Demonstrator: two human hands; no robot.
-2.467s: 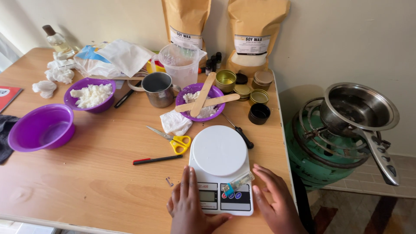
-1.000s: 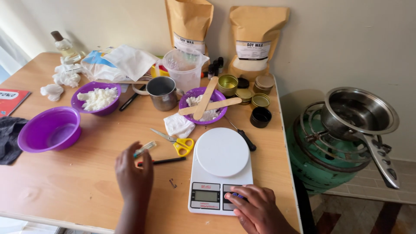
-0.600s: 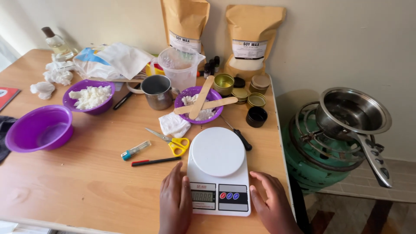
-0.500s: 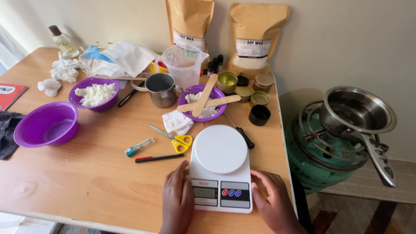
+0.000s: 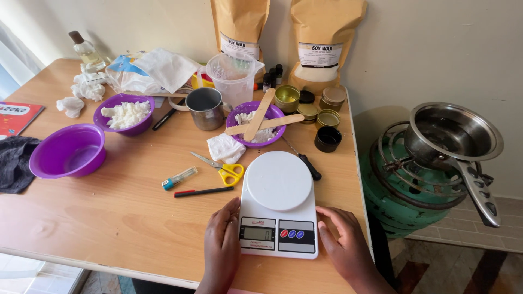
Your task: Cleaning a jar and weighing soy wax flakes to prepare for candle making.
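white kitchen scale sits at the near edge of the wooden table. left hand and right hand lie flat and open against its two sides, gripping nothing. yellow scissors just behind.

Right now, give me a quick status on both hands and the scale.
Left hand flat against the white kitchen scale, left edge. Right hand open at its right edge. Platform bare, display lit. Red pen and yellow-handled scissors lie just left.
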